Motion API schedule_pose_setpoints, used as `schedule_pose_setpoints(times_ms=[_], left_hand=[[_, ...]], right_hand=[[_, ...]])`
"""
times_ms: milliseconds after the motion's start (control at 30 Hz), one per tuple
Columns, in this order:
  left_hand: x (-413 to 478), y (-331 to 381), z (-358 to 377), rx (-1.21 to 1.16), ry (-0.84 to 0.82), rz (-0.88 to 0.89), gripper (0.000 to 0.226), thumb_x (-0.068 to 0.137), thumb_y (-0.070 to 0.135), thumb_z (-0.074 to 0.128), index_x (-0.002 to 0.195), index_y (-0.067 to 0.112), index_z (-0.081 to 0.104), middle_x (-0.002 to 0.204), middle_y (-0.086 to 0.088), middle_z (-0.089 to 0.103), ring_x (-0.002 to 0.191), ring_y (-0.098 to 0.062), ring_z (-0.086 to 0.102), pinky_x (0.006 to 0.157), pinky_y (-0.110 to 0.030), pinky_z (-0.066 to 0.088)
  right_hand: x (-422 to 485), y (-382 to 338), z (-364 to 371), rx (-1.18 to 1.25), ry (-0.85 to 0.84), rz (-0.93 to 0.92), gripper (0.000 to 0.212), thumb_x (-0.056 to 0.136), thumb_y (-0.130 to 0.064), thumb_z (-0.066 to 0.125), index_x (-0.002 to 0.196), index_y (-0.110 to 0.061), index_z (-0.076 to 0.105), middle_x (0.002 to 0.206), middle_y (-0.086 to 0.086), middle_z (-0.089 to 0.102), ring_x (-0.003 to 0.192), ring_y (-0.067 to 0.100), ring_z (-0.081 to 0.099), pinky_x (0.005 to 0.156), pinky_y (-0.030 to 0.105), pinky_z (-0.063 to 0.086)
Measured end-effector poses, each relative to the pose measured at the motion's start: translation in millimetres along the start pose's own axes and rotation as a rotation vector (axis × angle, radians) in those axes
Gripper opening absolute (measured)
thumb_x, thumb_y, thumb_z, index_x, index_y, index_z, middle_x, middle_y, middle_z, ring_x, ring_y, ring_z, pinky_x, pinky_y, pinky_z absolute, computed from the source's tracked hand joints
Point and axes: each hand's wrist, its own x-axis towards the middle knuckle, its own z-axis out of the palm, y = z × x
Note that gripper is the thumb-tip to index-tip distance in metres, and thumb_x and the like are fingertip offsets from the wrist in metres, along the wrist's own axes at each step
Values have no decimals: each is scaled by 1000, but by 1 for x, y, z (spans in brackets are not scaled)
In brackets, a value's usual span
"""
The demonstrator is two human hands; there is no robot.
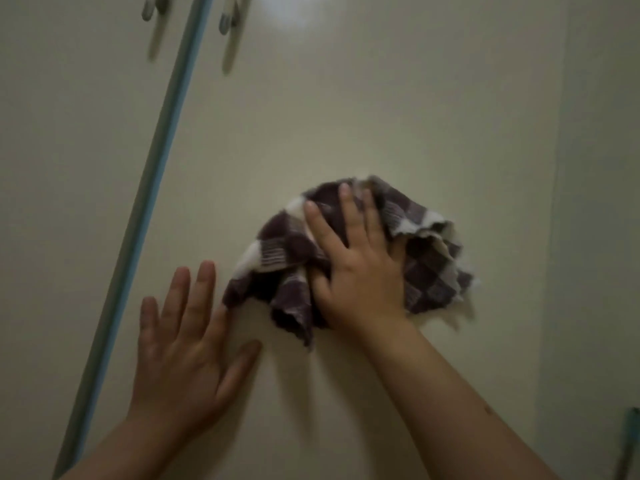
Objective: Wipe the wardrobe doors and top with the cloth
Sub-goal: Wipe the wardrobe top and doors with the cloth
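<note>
A cream wardrobe door (346, 116) fills most of the view. A bunched purple-and-white checked cloth (277, 251) lies flat against it. My right hand (356, 261) presses the cloth onto the door with fingers spread and straight. My left hand (187, 344) rests flat on the same door just left of the cloth, fingers straight, its fingertips close to the cloth's lower left corner.
A blue-grey vertical strip (152, 188) separates this door from the left door (69, 168). Two pale handles (156, 15) (233, 26) hang at the top, one on each side of the strip. The wardrobe's right edge meets a wall (599, 202).
</note>
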Motion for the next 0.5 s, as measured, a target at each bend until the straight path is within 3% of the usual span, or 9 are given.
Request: schedule_pose_setpoints(times_ms=[67,167,267,367,500], left_hand=[[0,-1,2,3,30,15,67,88,62,14,143,24,21,149,-10,24,140,-26,10,105,-52,14],[3,-2,-1,24,75,38,67,88,61,18,138,20,33,142,-14,34,131,-34,28,100,-51,21],[21,-6,-12,41,152,100,56,88,56,28,123,16,47,121,-17,50,109,-34,44,86,-49,33],[53,-5,-24,4,198,73,51,84,50,39,109,10,59,98,-18,57,92,-31,46,75,-43,34],[89,1,-29,9,150,53,58,81,47,42,118,6,59,123,-24,54,113,-40,50,90,-53,38]], right_hand=[[29,-6,2,10,-25,-39,65,78,-45,34,142,-40,26,156,3,12,143,21,2,104,56,13],[66,-3,0,2,-18,-43,61,85,-44,39,143,-41,21,157,1,5,143,18,-4,106,58,6],[87,6,-4,0,14,-8,58,89,-45,39,143,-42,19,157,-1,3,143,17,-6,107,59,3],[97,14,-7,-6,28,38,58,89,-45,37,144,-43,17,157,-2,2,142,16,-7,108,59,0],[101,27,-14,-7,40,71,58,89,-44,38,143,-43,17,157,-3,3,143,15,-5,109,57,1]])
